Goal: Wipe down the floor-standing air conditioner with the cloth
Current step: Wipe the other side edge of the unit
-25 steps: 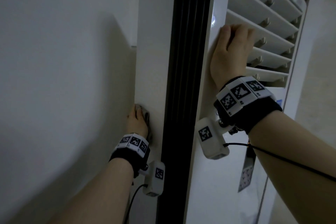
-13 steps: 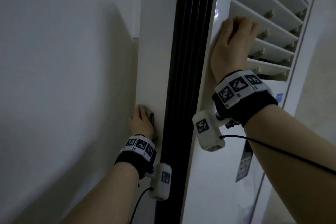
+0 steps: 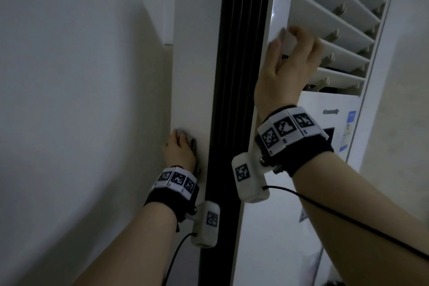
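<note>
Side wiping: my left grip [image 3: 180, 152], flat, is pressing crumpled grey cloth [image 3: 193, 144] to tall white air conditioner [image 3: 192, 53]; right grip [image 3: 287, 65] clutching white louvre slat [image 3: 336, 53]. Next: steady stroke.

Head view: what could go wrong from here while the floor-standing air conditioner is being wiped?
1. The right hand grips a thin white louvre slat; leaning on it could bend or snap it.
2. The left hand presses the small grey cloth near the rear edge of the white side panel; it might slip off towards the wall.
</note>
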The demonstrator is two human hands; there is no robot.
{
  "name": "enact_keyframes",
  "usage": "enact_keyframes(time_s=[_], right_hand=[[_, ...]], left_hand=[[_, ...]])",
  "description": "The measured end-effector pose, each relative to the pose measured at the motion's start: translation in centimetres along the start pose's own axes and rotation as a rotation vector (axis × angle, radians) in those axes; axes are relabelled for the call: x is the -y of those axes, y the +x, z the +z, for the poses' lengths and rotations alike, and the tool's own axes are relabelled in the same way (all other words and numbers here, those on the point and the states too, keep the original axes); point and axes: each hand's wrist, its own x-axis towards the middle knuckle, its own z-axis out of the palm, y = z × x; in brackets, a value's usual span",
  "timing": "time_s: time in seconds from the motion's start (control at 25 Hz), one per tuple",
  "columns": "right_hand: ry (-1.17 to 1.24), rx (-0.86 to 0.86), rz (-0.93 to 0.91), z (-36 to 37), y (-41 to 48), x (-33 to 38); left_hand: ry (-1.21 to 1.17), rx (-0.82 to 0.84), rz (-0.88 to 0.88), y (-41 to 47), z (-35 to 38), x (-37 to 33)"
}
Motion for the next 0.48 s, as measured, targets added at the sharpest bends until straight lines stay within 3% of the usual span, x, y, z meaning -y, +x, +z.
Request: enact_keyframes(time_s=[0.16, 0.36, 0.48], right_hand=[[-0.072, -0.013, 0.08, -0.1, -1.3, -0.1], [-0.044, -0.006, 0.104, -0.3, -1.6, -0.1], [-0.047, -0.017, 0.11, -0.1, -1.7, -0.1]], left_hand=[[-0.081, -0.007, 0.103, 0.5, 0.2, -1.2], [0.011, -0.017, -0.06, -0.3, -0.1, 0.5], [-0.1, -0.015, 0.145, 1.5, 0.2, -2.0]])
